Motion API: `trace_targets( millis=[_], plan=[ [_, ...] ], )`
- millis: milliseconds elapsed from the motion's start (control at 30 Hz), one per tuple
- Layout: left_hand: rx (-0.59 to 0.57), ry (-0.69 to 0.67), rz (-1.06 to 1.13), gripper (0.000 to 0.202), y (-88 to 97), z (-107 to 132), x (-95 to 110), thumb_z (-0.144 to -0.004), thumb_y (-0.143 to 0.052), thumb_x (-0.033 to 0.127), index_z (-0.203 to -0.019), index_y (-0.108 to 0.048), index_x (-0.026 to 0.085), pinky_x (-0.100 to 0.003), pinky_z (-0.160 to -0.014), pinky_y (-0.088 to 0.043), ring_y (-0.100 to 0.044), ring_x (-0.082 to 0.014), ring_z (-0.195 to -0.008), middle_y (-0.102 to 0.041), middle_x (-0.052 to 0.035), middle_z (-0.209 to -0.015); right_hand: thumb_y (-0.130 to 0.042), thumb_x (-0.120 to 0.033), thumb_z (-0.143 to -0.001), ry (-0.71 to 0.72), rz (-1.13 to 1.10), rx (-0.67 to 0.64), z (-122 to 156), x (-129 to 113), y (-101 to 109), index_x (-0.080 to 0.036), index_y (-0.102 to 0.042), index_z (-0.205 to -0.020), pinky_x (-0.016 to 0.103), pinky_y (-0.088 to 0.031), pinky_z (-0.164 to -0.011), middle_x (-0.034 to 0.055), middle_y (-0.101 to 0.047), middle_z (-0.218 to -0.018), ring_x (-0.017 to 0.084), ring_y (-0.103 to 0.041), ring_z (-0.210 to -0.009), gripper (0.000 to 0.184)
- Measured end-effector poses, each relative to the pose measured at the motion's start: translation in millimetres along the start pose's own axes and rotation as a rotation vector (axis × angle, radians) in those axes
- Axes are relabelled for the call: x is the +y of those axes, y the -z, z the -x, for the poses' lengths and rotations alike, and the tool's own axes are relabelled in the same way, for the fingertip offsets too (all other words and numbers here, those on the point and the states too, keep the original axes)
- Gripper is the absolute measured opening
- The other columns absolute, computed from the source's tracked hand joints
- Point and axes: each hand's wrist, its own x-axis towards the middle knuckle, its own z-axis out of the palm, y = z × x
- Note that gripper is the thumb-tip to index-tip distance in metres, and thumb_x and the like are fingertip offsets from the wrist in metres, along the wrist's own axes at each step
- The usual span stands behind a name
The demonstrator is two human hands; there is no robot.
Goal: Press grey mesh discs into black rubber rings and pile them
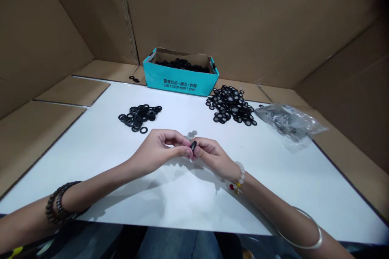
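My left hand [159, 147] and my right hand [211, 154] meet over the middle of the white board [188, 194]. Their fingertips pinch one small black rubber ring [193, 145] between them, both hands closed on it. Just behind the fingers lie a few small grey mesh discs [191, 134]. A pile of plain black rings [140, 115] lies to the far left of the hands. A pile of black rings with grey mesh centres [231, 105] lies to the far right.
A teal cardboard box [179, 79] holding more black rings stands at the back. A clear plastic bag [288, 121] with dark parts lies at the right. Two stray rings [133, 78] sit left of the box. Brown cardboard walls surround the board.
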Motion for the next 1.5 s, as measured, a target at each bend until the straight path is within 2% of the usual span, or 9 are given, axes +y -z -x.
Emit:
trace_targets(
  millis=[300, 600, 767, 1000, 1167, 1367, 1500],
  plan=[
    [-0.039, 0.066, 0.118, 0.013, -0.3, -3.3, -1.3, -0.067, -0.074, 0.024, -0.071, -0.070, 0.013, -0.021, -0.062, -0.050, -0.064, -0.0121, -0.061, -0.071, -0.0024, -0.063, -0.068, -0.040, -0.077, -0.227, -0.357, 0.065, 2.3, 6.2, -6.3, -0.016, -0.061, -0.070, 0.022, -0.033, -0.059, -0.0011, -0.053, -0.066, 0.008, -0.043, -0.061, 0.026],
    [-0.078, 0.104, 0.049, 0.022, 3.1, -3.1, -5.7, -0.073, -0.070, 0.033, -0.075, -0.070, 0.011, -0.022, -0.061, -0.047, -0.064, -0.0130, -0.062, -0.072, -0.0062, -0.066, -0.066, -0.035, -0.076, -0.283, -0.509, 0.026, 1.4, 1.7, -8.6, -0.012, -0.064, -0.065, 0.023, -0.035, -0.057, 0.0004, -0.056, -0.060, 0.008, -0.047, -0.055, 0.025],
    [-0.110, 0.094, 0.053, 0.022, 2.7, -3.2, -6.2, -0.076, -0.067, 0.034, -0.074, -0.069, 0.012, -0.023, -0.063, -0.047, -0.064, -0.0136, -0.064, -0.072, -0.0061, -0.067, -0.065, -0.037, -0.076, -0.291, -0.475, 0.036, 1.4, 0.9, -8.5, -0.013, -0.064, -0.064, 0.022, -0.034, -0.056, -0.0001, -0.055, -0.059, 0.008, -0.047, -0.054, 0.027],
    [-0.097, 0.054, 0.008, 0.017, 2.7, -2.2, -3.2, -0.076, -0.066, 0.030, -0.077, -0.070, 0.013, -0.021, -0.062, -0.047, -0.060, -0.0111, -0.061, -0.071, -0.0041, -0.069, -0.054, -0.039, -0.082, -0.269, -0.130, 0.081, -0.6, -2.3, -5.6, -0.015, -0.061, -0.063, 0.024, -0.031, -0.056, -0.0002, -0.056, -0.060, 0.010, -0.045, -0.056, 0.031],
    [-0.142, 0.044, 0.040, 0.016, 1.9, -3.1, -4.3, -0.078, -0.064, 0.029, -0.077, -0.068, 0.014, -0.022, -0.065, -0.048, -0.063, -0.0119, -0.064, -0.072, -0.0039, -0.070, -0.053, -0.040, -0.082, -0.277, -0.139, 0.084, -0.6, -2.0, -6.7, -0.016, -0.059, -0.060, 0.025, -0.031, -0.055, -0.0009, -0.053, -0.060, 0.009, -0.042, -0.054, 0.033],
    [-0.132, 0.057, 0.037, 0.016, 2.1, -1.9, -5.8, -0.077, -0.065, 0.029, -0.078, -0.068, 0.013, -0.024, -0.066, -0.048, -0.064, -0.0130, -0.066, -0.072, -0.0052, -0.072, -0.053, -0.040, -0.081, -0.278, -0.154, 0.073, 0.3, -2.6, -6.6, -0.016, -0.058, -0.061, 0.025, -0.031, -0.054, -0.0007, -0.053, -0.060, 0.009, -0.042, -0.054, 0.032],
    [-0.145, 0.070, 0.043, 0.017, 1.4, -1.7, -6.1, -0.077, -0.063, 0.030, -0.077, -0.067, 0.013, -0.024, -0.067, -0.048, -0.064, -0.0131, -0.066, -0.071, -0.0054, -0.072, -0.048, -0.037, -0.084, -0.275, -0.082, 0.061, 0.3, -0.7, -5.6, -0.015, -0.056, -0.063, 0.024, -0.032, -0.054, -0.0005, -0.052, -0.061, 0.009, -0.042, -0.054, 0.032]
  ],
)
